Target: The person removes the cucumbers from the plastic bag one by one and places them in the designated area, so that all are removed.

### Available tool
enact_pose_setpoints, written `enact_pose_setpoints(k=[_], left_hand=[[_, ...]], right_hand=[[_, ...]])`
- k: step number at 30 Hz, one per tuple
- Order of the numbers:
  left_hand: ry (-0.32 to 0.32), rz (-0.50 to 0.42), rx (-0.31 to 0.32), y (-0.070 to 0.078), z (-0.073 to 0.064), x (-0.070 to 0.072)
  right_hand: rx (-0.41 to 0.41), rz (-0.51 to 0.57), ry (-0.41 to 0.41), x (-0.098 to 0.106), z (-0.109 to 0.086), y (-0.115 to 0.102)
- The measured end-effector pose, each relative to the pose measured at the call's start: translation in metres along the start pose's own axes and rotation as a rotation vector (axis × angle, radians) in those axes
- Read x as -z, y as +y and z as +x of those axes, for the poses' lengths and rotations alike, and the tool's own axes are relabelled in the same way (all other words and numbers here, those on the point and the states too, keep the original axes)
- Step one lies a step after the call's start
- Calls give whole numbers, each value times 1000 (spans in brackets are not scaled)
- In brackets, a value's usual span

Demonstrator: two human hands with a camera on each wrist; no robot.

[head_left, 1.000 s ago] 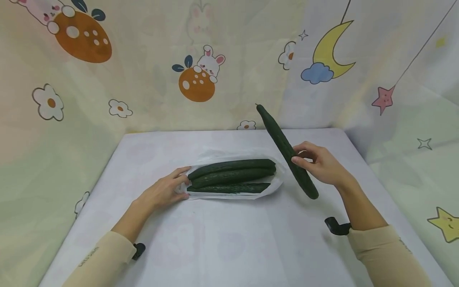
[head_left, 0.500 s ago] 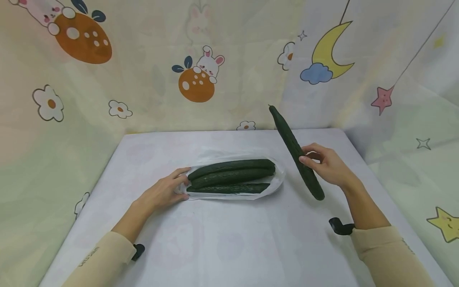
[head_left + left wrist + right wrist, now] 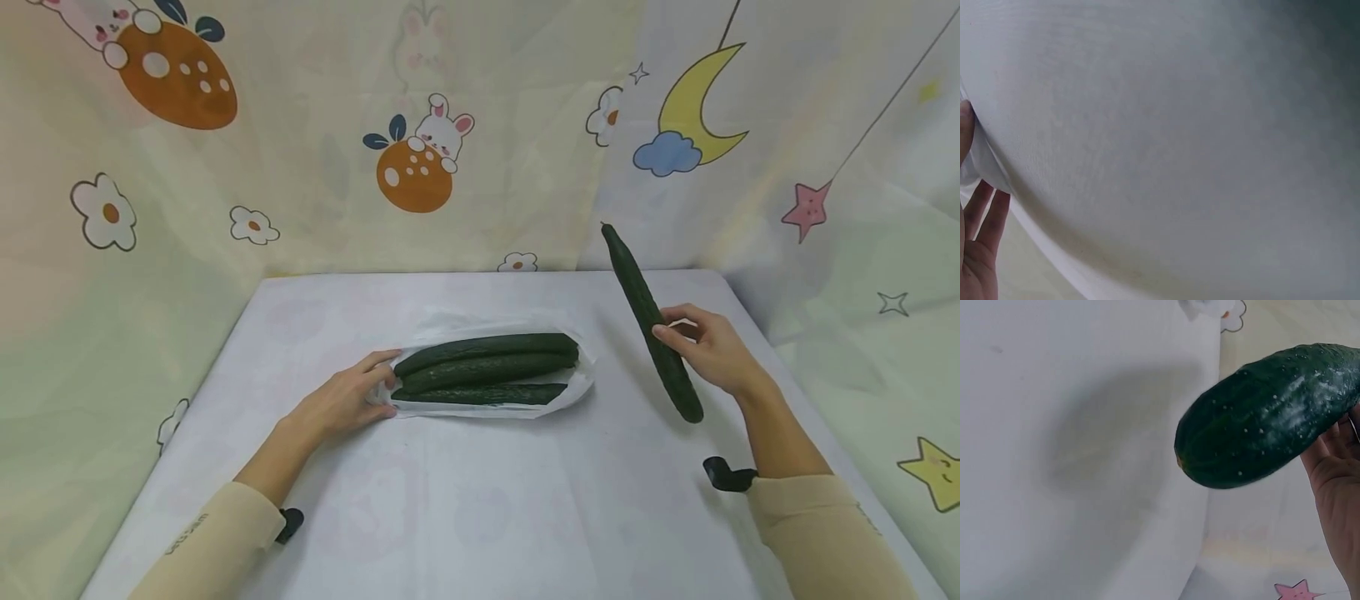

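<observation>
A long dark green cucumber (image 3: 651, 325) is raised above the right side of the table, slanting with its thin stem end up and to the left. My right hand (image 3: 712, 346) pinches it around its lower middle between thumb and fingers. In the right wrist view its rounded blunt end (image 3: 1229, 437) looms close, with a shadow on the table below. Several more cucumbers (image 3: 487, 372) lie side by side in a white plastic bag (image 3: 573, 392) at mid-table. At the bag's left end my left hand (image 3: 352, 396) holds the plastic between thumb and fingers, close to the cucumbers' tips.
The table (image 3: 480, 508) has a white cover. A cartoon-printed cloth (image 3: 300, 150) stands behind it and along both sides. Black wrist cameras (image 3: 729, 475) stick out at the beige sleeves.
My right hand has carried the raised cucumber to the right, away from the bag. My left hand, the bag and the cucumbers in it stay in place.
</observation>
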State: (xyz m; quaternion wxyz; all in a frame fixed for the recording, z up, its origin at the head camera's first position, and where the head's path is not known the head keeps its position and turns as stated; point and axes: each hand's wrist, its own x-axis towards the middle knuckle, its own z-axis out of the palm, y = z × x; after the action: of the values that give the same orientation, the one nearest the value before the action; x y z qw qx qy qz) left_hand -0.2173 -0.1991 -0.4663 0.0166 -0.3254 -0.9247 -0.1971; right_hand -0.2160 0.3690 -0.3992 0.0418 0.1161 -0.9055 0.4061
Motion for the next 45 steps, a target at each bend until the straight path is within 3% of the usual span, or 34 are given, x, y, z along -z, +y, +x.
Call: enact_pose_setpoints(k=[6,14,23,30,38,45], left_hand=[[15,-24,28,1,0,0],[8,-52,44,2,1,-4],[-9,-58,76,4,3,-3],[-9,-70,96,4,0,-4],[-7,-60,78,4,2,-5],[-16,-36,80,1,-2,1]], right_hand=[[-97,34,22,0,-3,14],[-147,50,42,10,-11,38],[-231,19,44,26,-21,63],[-328,-72,-8,38,-18,80],[-399,-65,-13,52,-26,91],[-443,-56,-13,50,-30,109]])
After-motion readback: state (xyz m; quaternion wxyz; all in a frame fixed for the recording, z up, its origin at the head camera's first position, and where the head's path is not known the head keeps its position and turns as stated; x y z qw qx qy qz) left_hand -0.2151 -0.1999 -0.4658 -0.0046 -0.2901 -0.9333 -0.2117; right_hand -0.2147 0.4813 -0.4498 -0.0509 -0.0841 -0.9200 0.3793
